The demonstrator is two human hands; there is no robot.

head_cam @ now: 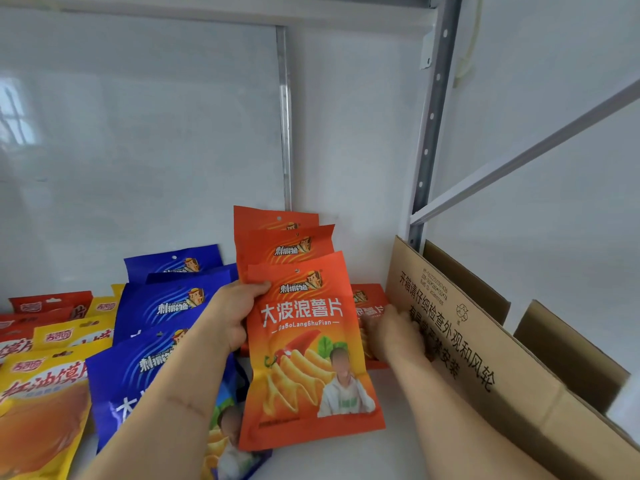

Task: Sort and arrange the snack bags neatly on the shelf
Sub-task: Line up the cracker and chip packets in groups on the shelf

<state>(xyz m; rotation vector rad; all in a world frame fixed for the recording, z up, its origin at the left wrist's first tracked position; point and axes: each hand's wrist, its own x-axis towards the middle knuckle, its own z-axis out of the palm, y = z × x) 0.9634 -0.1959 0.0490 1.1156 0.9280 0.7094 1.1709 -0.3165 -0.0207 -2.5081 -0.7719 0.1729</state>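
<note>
White shelf (346, 455), orange bag (308, 358) between clenched left fingers (258, 289) (right hand's (391, 336) grip unclear).

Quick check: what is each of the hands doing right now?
Left hand: closed on the front orange chip bag, gripping its upper left edge.
Right hand: on another orange bag behind it; grip cannot be told.

We see a shelf (398, 452) with rows of snack bags standing one behind another. Our left hand (232, 320) holds the front bag (308, 355) of the right row; our right hand (391, 334) rests just right, beside a cardboard box (485, 358).
</note>
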